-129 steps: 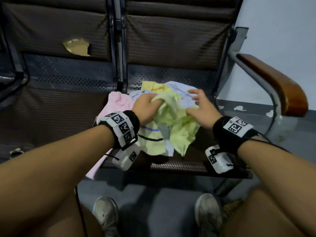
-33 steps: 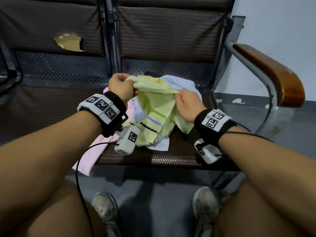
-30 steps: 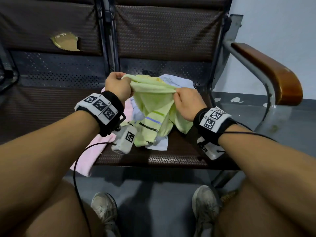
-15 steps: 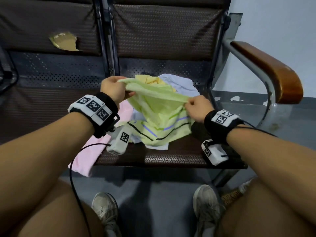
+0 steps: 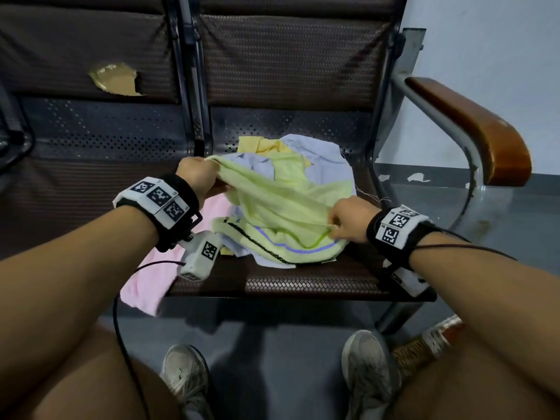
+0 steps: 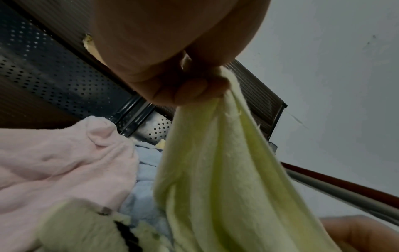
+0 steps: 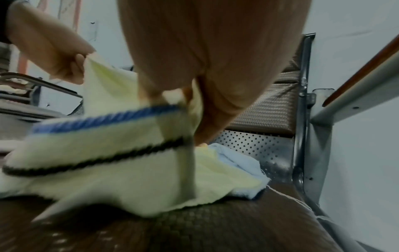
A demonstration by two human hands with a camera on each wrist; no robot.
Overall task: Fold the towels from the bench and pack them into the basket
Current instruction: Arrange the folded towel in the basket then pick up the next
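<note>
While each grip pinches a corner, the green towel point(image 5: 281, 204) sags between left hand point(image 5: 197, 174) and right hand point(image 5: 351, 219) over the bench point(image 5: 303, 283)

The right wrist view is smeared with motion blur: the striped hem of the green towel point(image 7: 103, 139) and the woven bench seat point(image 7: 194, 226) below it lose their texture. There the right hand point(image 7: 200, 71) fills the top, its fingertips buried in the cloth. In the left wrist view the left hand point(image 6: 172, 56) blocks the upper middle, and the near towel folds are out of focus. From the head camera, the blue towel point(image 5: 318, 153) and yellow towel point(image 5: 260, 145) lie mostly covered by the green one, the pink towel point(image 5: 145, 280) runs under the left wrist, and a woven object point(image 5: 424, 347) at the near right is mostly hidden behind the right leg.
</note>
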